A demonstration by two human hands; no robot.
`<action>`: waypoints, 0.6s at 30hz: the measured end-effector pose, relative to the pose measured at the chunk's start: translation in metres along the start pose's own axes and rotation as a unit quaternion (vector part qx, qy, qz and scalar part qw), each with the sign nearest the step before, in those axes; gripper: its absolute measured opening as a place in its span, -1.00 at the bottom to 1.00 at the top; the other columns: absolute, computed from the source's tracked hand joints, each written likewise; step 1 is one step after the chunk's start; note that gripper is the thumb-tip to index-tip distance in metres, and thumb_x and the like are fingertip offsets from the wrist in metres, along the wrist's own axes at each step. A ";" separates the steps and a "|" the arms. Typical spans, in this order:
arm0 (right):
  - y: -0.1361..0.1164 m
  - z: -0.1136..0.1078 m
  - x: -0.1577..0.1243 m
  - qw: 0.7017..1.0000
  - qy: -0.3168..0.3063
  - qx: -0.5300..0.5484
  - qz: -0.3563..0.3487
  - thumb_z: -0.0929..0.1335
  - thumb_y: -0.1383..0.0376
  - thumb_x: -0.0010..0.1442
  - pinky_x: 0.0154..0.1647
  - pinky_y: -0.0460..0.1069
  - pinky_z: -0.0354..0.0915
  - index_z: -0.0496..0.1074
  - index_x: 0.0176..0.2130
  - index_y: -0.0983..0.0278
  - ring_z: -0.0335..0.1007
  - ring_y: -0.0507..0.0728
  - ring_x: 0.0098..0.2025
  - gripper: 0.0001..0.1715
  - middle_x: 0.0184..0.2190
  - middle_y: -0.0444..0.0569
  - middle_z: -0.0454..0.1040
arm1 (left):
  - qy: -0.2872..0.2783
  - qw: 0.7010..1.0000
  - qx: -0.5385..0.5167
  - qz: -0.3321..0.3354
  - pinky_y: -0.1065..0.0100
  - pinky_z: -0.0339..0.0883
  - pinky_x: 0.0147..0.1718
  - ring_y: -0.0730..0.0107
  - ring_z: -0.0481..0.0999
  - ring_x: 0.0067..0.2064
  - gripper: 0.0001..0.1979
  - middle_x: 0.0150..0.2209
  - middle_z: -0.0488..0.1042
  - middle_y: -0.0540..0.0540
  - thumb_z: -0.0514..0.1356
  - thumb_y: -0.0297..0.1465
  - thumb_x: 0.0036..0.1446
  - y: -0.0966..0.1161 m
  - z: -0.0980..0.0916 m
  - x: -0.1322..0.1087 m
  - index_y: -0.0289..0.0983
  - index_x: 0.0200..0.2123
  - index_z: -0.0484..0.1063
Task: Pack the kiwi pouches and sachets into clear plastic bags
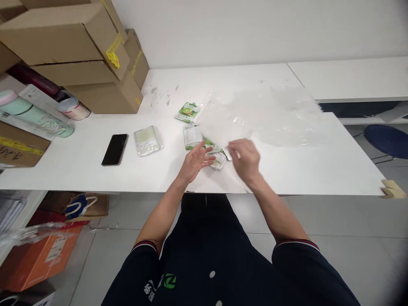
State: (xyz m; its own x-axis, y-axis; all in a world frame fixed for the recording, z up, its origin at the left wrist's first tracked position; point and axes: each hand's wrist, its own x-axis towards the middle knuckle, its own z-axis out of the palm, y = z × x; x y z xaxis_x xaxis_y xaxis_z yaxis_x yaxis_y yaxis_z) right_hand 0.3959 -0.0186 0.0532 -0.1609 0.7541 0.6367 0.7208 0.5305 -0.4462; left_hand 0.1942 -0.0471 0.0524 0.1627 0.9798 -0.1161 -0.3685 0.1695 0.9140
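My left hand [195, 162] is open with its fingers apart, palm turned toward the small packets and nothing in it. Just right of it, my right hand [246, 158] has its fingertips pinched together; what they hold, if anything, I cannot make out. A narrow silvery strip [227, 153] shows by those fingertips. Between and behind the hands lie a green and white packet [193, 137] and a labelled packet [219, 160], partly covered by others. A green printed packet [188, 111] rests farther back. A large clear plastic bag [270, 114] spreads across the table behind my right hand.
A clear-wrapped pale green pack [147, 141] and a black phone [115, 149] lie to the left. Stacked cardboard boxes [108, 91], a mint bottle [38, 117] and a can [75, 109] stand at the far left. A blue stool [387, 140] is beyond the white table's [318, 170] right end.
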 end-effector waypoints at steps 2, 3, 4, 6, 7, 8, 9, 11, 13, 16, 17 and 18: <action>-0.025 0.019 -0.020 0.997 -0.030 0.053 -0.040 0.25 0.31 0.32 0.12 0.25 0.27 0.48 -0.32 0.15 0.48 0.20 -0.11 -0.76 -0.23 0.01 0.60 | 0.044 0.998 -0.034 0.031 0.13 0.49 -0.06 0.26 0.61 -0.16 -0.49 -0.12 0.57 -0.13 0.34 -0.01 0.05 -0.001 -0.001 -0.005 -0.26 -0.08 0.51; -0.034 0.028 -0.027 0.995 -0.041 0.077 -0.048 0.27 0.31 0.32 0.13 0.26 0.26 0.48 -0.32 0.15 0.48 0.20 -0.11 -0.77 -0.22 0.01 0.60 | 0.076 0.995 -0.032 0.047 0.15 0.50 -0.07 0.28 0.60 -0.17 -0.53 -0.18 0.59 -0.11 0.35 -0.03 0.05 -0.003 -0.005 -0.008 -0.28 -0.14 0.53; -0.041 0.036 -0.034 0.993 -0.051 0.099 -0.049 0.29 0.28 0.32 0.12 0.26 0.27 0.48 -0.31 0.15 0.47 0.21 -0.11 -0.81 -0.21 0.02 0.59 | 0.105 0.993 -0.026 0.054 0.16 0.51 -0.09 0.30 0.60 -0.18 -0.57 -0.21 0.59 -0.10 0.36 -0.06 0.04 -0.005 -0.011 -0.012 -0.29 -0.18 0.55; -0.050 0.049 -0.042 0.987 -0.079 0.134 -0.048 0.36 0.19 0.28 0.07 0.25 0.32 0.50 -0.24 0.16 0.45 0.25 -0.07 -0.87 -0.15 0.06 0.57 | 0.141 0.988 -0.019 0.053 0.17 0.51 -0.07 0.29 0.60 -0.15 -0.59 -0.18 0.60 -0.09 0.37 -0.10 0.04 -0.012 -0.026 -0.023 -0.27 -0.16 0.56; -0.054 0.054 -0.045 0.984 -0.094 0.146 -0.048 0.38 0.14 0.26 0.05 0.25 0.34 0.50 -0.21 0.16 0.44 0.27 -0.05 -0.83 -0.12 0.09 0.56 | 0.147 0.988 -0.020 0.051 0.16 0.50 -0.05 0.27 0.60 -0.11 -0.57 -0.13 0.60 -0.09 0.36 -0.09 0.05 -0.015 -0.034 -0.029 -0.25 -0.11 0.55; -0.057 0.059 -0.047 0.981 -0.109 0.153 -0.047 0.39 0.12 0.25 0.03 0.24 0.35 0.51 -0.17 0.17 0.43 0.28 -0.04 -0.79 -0.10 0.10 0.55 | 0.148 0.987 -0.021 0.051 0.16 0.49 -0.03 0.25 0.59 -0.05 -0.54 -0.08 0.60 -0.10 0.34 -0.07 0.07 -0.018 -0.042 -0.035 -0.23 -0.05 0.54; -0.061 0.063 -0.049 0.979 -0.122 0.157 -0.046 0.38 0.12 0.27 0.02 0.23 0.36 0.51 -0.15 0.17 0.42 0.29 -0.04 -0.78 -0.10 0.11 0.55 | 0.149 0.987 -0.017 0.053 0.16 0.47 0.00 0.22 0.57 0.00 -0.51 -0.04 0.59 -0.12 0.31 -0.05 0.10 -0.020 -0.049 -0.042 -0.22 0.00 0.52; -0.069 0.069 -0.052 0.976 -0.147 0.158 -0.039 0.30 0.15 0.33 -0.01 0.21 0.37 0.52 -0.15 0.17 0.43 0.27 -0.07 -0.76 -0.12 0.11 0.56 | 0.150 0.986 0.033 0.059 0.17 0.44 0.04 0.19 0.55 0.06 -0.49 0.01 0.58 -0.15 0.24 0.00 0.16 -0.025 -0.063 -0.053 -0.21 0.03 0.52; -0.078 0.073 -0.054 0.972 -0.171 0.156 -0.025 0.28 0.12 0.35 -0.05 0.19 0.36 0.51 -0.14 0.18 0.44 0.27 -0.13 -0.72 -0.18 0.10 0.56 | 0.163 0.974 0.141 0.065 0.18 0.42 0.06 0.18 0.54 0.06 -0.56 -0.01 0.59 -0.14 0.21 -0.03 0.20 -0.029 -0.073 -0.061 -0.21 -0.04 0.57; -0.092 0.074 -0.050 0.967 -0.190 0.169 0.008 0.35 -0.04 0.25 -0.14 0.16 0.37 0.44 -0.06 0.22 0.44 0.28 -0.15 -0.56 -0.19 0.12 0.52 | 0.181 0.930 0.315 0.058 0.19 0.38 0.06 0.15 0.56 0.01 -0.80 -0.14 0.63 -0.10 0.27 -0.21 0.17 -0.032 -0.081 -0.067 -0.15 -0.23 0.64; -0.096 0.074 -0.047 0.964 -0.194 0.181 0.019 0.36 -0.06 0.23 -0.19 0.13 0.37 0.42 -0.06 0.22 0.44 0.26 -0.17 -0.53 -0.18 0.11 0.50 | 0.179 0.917 0.353 0.049 0.20 0.38 0.04 0.13 0.57 -0.01 -0.86 -0.20 0.63 -0.10 0.30 -0.27 0.13 -0.031 -0.082 -0.068 -0.14 -0.27 0.64; -0.100 0.072 -0.042 0.960 -0.198 0.196 0.026 0.35 -0.05 0.24 -0.24 0.10 0.37 0.42 -0.09 0.21 0.43 0.23 -0.21 -0.57 -0.18 0.10 0.48 | 0.172 0.908 0.381 0.037 0.21 0.39 0.01 0.11 0.57 -0.02 -0.91 -0.25 0.63 -0.10 0.33 -0.32 0.09 -0.029 -0.082 -0.069 -0.13 -0.31 0.65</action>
State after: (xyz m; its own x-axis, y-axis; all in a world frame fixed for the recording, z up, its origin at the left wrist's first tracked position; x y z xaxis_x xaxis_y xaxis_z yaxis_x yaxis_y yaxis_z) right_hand 0.2822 -0.0759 0.0258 -0.4314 0.8305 0.3524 0.4382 0.5343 -0.7229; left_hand 0.1187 -0.1112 0.0017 -0.1800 0.9829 -0.0387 0.3947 0.1082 0.9124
